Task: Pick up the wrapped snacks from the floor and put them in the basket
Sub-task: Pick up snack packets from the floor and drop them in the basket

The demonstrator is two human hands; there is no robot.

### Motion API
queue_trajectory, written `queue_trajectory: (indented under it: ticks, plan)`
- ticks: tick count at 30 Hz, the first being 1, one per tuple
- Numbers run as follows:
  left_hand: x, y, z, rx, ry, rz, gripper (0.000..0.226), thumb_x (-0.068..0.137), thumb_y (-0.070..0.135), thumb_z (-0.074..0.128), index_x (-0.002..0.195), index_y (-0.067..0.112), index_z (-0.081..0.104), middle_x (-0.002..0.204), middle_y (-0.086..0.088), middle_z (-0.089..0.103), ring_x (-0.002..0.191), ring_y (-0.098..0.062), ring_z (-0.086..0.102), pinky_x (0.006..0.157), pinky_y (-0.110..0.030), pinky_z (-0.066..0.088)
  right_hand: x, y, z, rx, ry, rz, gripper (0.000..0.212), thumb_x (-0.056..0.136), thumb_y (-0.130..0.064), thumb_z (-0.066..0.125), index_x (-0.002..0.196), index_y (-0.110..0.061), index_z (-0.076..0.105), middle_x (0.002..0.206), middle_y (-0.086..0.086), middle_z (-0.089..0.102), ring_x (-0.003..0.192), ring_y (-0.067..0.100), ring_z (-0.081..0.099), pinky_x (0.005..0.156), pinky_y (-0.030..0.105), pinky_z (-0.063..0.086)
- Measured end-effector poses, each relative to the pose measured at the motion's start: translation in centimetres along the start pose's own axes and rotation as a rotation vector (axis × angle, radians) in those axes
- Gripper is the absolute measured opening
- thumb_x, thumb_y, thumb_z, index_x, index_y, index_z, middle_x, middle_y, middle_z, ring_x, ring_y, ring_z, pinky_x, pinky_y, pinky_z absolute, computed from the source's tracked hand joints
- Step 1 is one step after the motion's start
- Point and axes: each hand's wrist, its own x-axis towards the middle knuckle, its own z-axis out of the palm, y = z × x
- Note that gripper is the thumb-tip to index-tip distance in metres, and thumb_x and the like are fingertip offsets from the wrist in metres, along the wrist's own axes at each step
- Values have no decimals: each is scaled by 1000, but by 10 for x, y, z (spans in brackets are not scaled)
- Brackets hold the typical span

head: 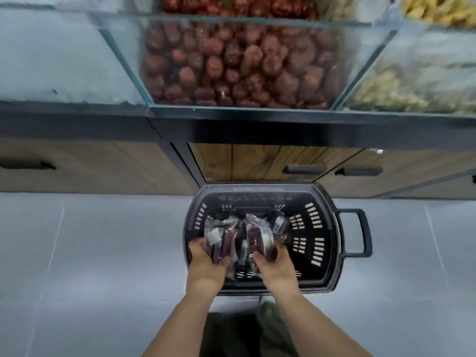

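A black plastic basket (324,228) stands on the grey floor against the counter's base, its handle folded out to the right. Both my hands hover over its near left part. My left hand (206,264) grips a clear-wrapped dark red snack pack (219,240) with a white label. A second wrapped snack pack (257,238) is gripped by my right hand (273,266). More wrapped packs (279,222) lie inside the basket beyond my fingers. Whether any pack still lies on the floor is not visible.
A wooden cabinet front (257,161) with dark handles rises just behind the basket. Above it, glass bins hold red dates (239,70) and pale dried goods (412,83). Grey floor tiles (90,248) spread left and right. My legs show at the bottom edge.
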Motion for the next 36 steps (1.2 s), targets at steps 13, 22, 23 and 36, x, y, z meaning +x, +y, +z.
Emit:
queue_trajectory:
  ticks: [13,22,23,36]
  plan:
    - [114,-97,56,150,-73,-88,42,84,18,63,106,24,28,88,2,61,72,-9,56,62,-26,40,108,98,97,-220,8,102,53,78,-35,64,125,-18,46,117,5,57,109,27,56,93,38,47]
    - [130,-104,61,284,-53,-99,35,96,29,44,126,18,28,134,-14,37,112,-32,49,89,-39,44,122,97,107,-435,-199,185,75,93,-44,46,151,-11,12,156,10,18,142,29,22,114,43,23]
    - [128,-100,58,275,-51,-108,33,96,26,42,126,18,28,133,-15,35,110,-32,49,90,-40,43,118,91,104,-442,-198,175,72,93,-42,45,150,-11,14,156,10,17,142,29,21,114,44,23]
    - [-8,76,-55,116,188,438,19,96,18,47,112,18,57,110,4,61,100,-12,54,83,-19,35,-41,-99,4,-137,117,-477,32,94,-22,54,126,-20,56,119,-8,52,112,7,51,94,14,33]
